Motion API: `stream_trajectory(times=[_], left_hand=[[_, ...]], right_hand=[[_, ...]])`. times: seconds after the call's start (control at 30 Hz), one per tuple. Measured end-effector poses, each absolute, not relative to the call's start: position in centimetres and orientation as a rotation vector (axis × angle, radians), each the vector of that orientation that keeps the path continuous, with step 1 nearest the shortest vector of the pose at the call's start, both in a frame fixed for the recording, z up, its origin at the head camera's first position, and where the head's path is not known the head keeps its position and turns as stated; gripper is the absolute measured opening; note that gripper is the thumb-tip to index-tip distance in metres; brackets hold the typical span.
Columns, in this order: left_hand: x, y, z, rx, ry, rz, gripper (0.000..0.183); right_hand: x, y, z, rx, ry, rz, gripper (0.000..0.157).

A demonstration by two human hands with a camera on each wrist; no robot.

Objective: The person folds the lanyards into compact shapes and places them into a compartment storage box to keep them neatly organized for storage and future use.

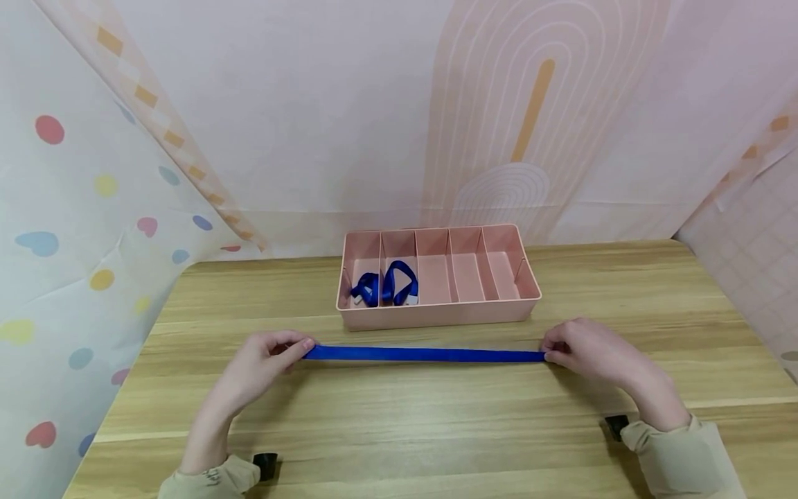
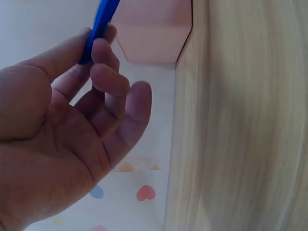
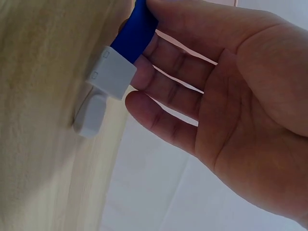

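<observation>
A blue lanyard (image 1: 424, 354) is stretched straight, left to right, in front of the pink box. My left hand (image 1: 264, 364) pinches its left end between thumb and forefinger; the left wrist view shows the blue strap (image 2: 102, 24) between those fingertips, the other fingers loosely bent. At the other end my right hand (image 1: 589, 350) pinches the strap with thumb and forefinger. Below that pinch, in the right wrist view, hang a white plastic clasp (image 3: 112, 73) and a white clip (image 3: 90, 114), close to the tabletop. In the head view the right hand hides them.
The pink divided box (image 1: 436, 315) stands near the back of the wooden table (image 1: 399, 430). Two coiled blue lanyards, one (image 1: 370, 287) in its leftmost compartment and one (image 1: 389, 281) in the second, lie inside. Patterned cloth (image 1: 312, 125) hangs behind the table and along its sides.
</observation>
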State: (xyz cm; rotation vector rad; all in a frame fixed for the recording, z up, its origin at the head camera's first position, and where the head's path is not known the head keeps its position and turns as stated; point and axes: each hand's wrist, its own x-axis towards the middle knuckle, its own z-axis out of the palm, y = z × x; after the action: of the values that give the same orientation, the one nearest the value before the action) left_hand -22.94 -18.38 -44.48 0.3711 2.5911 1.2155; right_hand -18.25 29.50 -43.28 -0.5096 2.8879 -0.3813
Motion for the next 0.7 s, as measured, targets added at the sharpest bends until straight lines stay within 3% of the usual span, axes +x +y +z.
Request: stream_trajectory(times=[0.4,0.7], left_hand=[[-22.4,-19.5,-44.1,0.601,2.435,1.287,0.018],[-22.1,-18.4,-43.0,0.374,2.492,1.519,0.030]], right_hand=[[-18.1,29.9,-43.4,-0.569,2.848,-0.387,0.020],[-18.0,29.1,-43.4,-0.560,2.854,-0.323,0.021]])
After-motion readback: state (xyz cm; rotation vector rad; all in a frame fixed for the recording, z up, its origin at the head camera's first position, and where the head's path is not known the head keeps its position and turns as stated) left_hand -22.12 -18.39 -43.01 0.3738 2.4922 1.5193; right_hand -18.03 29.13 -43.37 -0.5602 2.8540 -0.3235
